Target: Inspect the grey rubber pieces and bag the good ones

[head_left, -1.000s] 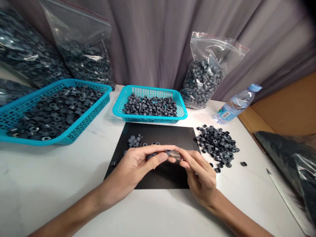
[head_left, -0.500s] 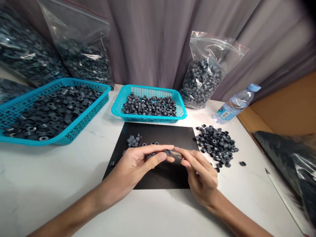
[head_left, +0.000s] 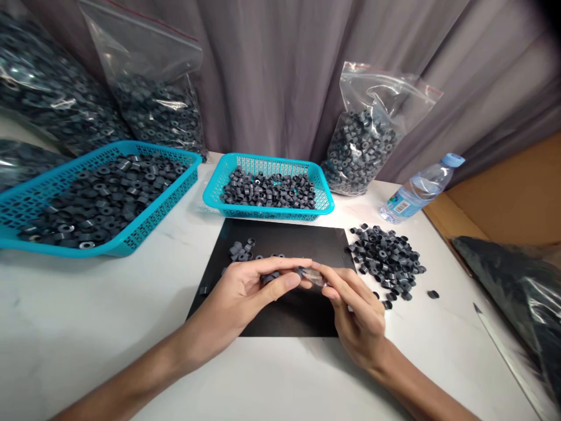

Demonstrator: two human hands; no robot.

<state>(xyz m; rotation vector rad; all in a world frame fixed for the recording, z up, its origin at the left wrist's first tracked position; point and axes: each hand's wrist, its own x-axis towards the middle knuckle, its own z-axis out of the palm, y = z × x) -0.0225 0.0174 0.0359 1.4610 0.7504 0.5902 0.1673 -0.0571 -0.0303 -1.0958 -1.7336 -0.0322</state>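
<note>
Far left: clear bags of dark grey rings [head_left: 52, 99] lean against the curtain, stock kept out of the working zone. In front of them a large teal basket [head_left: 26, 202] holds larger flanged rings, tilted slightly with its right end toward the middle, within reach of the left arm. Centre back, a smaller teal basket [head_left: 322, 202] holds smaller grey rings, just behind the black mat [head_left: 284, 318], which lies flat on the white tabletop [head_left: 87, 327]; the dark surface probably serves as a defined work patch. A small cluster of loose rings [head_left: 241, 250] sits on the mat's upper left part. Left hand [head_left: 245, 289]: grip closed, thumb and fingers pinched on a small grey ring [head_left: 300, 271], with further rings apparently held under the curled fingers. Right hand [head_left: 357, 318]: grip closed on a small pale, partly see-through piece [head_left: 316, 277], held tip to tip against the ring just above the mat; what this piece is, I cannot tell. Both forearms come low over the tabletop, likely for steadiness. Right of the mat, a heap of small rings [head_left: 388, 260] lies near the right hand, a few strays apart from it. Behind it stands an open bag of rings [head_left: 363, 140]; a water bottle [head_left: 416, 190] lies tipped beside it. Far right: dark plastic bag [head_left: 517, 280], cardboard behind.
</note>
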